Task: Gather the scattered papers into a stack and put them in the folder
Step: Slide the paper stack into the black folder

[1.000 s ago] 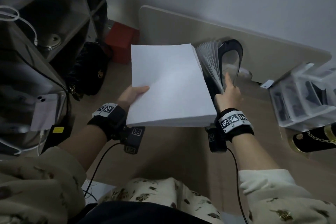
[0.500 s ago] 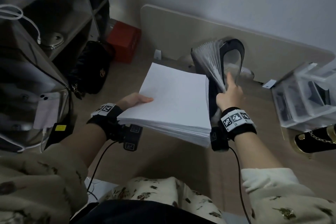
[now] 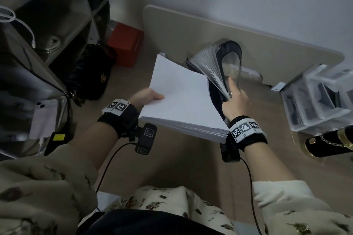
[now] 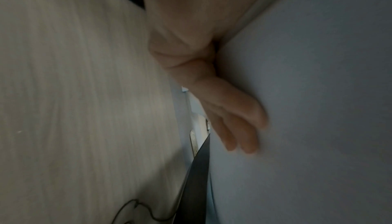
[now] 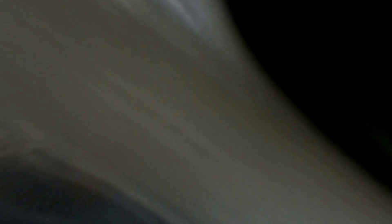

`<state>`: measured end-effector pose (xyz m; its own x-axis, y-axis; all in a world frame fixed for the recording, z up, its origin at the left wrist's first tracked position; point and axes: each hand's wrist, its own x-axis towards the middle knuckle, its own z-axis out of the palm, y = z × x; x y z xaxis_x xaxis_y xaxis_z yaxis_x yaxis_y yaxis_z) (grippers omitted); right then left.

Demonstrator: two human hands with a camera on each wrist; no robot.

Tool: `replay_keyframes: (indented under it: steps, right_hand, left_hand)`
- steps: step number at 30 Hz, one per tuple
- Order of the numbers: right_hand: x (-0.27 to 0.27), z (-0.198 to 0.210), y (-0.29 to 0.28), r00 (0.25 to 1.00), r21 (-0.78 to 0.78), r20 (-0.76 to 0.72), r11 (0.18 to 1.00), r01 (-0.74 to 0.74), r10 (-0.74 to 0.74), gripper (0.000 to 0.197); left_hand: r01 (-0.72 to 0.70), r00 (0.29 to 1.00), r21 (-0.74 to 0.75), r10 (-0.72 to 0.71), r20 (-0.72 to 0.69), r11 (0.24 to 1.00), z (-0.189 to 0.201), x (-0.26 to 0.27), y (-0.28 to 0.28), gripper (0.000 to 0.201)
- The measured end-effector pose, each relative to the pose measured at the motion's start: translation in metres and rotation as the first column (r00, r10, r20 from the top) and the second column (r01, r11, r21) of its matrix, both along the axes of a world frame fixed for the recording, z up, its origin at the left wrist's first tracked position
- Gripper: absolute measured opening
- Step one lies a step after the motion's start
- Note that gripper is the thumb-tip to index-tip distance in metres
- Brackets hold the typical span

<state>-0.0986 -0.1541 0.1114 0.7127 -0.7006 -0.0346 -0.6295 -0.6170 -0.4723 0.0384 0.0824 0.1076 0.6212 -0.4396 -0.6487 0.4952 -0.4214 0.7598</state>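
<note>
While my left hand grips the paper stack at its left edge, thumb on top, fingers flat underneath, the stack tilts at frame centre. Beyond it, my right hand holds apart the sleeves of the upright folder on the counter.

White papers, black folder, red box, floral sleeves.

Both hands raised, fingers gripping.
</note>
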Motion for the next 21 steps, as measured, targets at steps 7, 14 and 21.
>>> replay_keyframes:
  steps: [7,14,21]
  right_hand:
    - [-0.007,0.002,-0.002,1.0,0.029,0.002,0.999,-0.017,0.017,0.082]
    - [-0.009,0.002,-0.003,0.999,0.057,-0.027,0.998,-0.039,0.04,0.086]
    - [-0.012,0.005,-0.005,0.998,0.004,-0.031,0.998,-0.061,0.061,0.085]
  left_hand:
    - [-0.137,0.98,-0.023,0.139,0.146,0.99,0.01,-0.004,-0.013,0.026]
    - [-0.199,0.944,-0.132,0.226,0.241,0.971,0.016,-0.009,-0.021,0.025]
    - [-0.188,0.933,-0.131,0.219,0.284,0.973,0.021,-0.005,-0.028,0.023]
